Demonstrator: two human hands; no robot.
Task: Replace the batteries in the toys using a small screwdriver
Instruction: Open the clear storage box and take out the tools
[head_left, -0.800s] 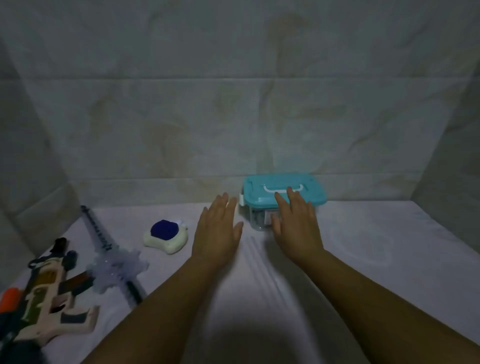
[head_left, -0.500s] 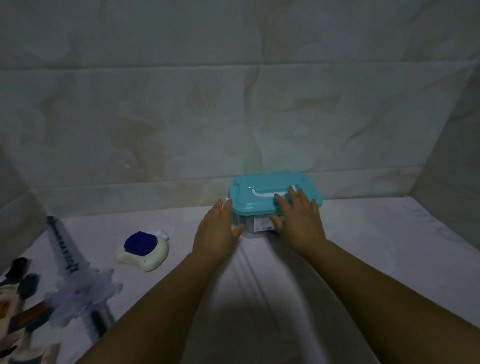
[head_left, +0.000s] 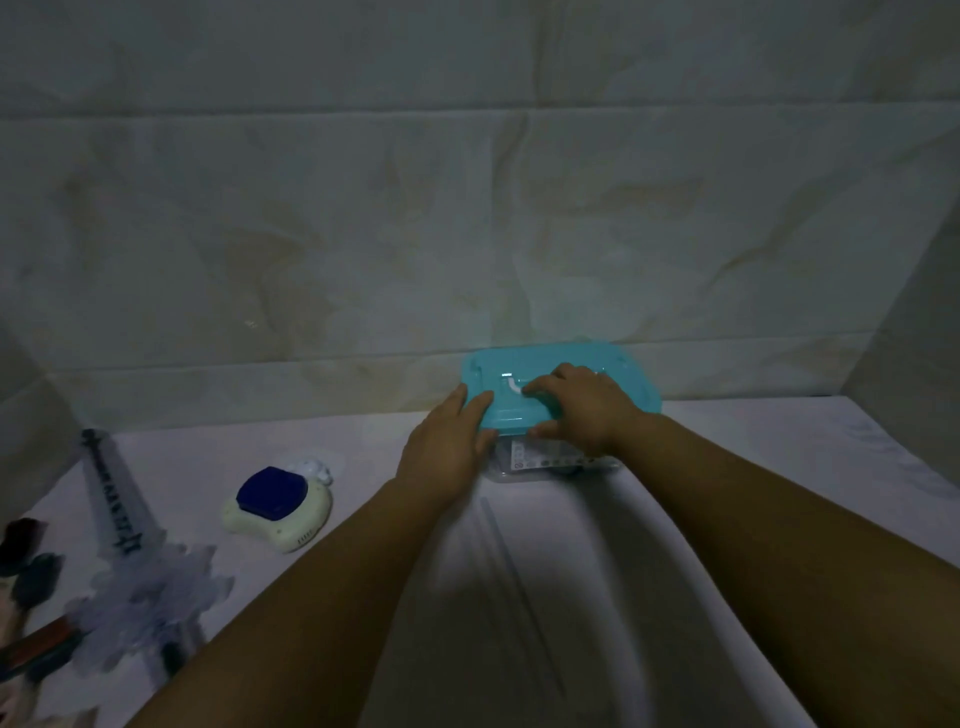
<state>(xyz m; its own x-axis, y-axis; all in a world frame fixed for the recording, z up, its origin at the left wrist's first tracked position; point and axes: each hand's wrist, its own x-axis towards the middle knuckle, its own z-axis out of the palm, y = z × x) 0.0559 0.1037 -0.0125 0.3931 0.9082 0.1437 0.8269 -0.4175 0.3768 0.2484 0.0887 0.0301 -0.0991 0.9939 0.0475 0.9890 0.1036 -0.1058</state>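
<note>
A clear plastic box with a teal lid stands against the tiled wall at the back of the white cloth. My right hand lies on top of the lid, fingers curled over its white handle and thumb at the lid's front edge. My left hand presses flat against the box's left end, fingers straight. A cream toy with a dark blue top lies left of the box. A toy sword with a white flower-shaped guard lies further left. What the box contains is hidden.
Part of a toy gun shows at the left edge. Tiled walls close in the back and both sides. The white cloth has folds running toward me between my forearms.
Both hands went forward from above the cloth to the box. The left now presses its left end; the right climbed onto the lid and curled over the handle. The view shifted right.
</note>
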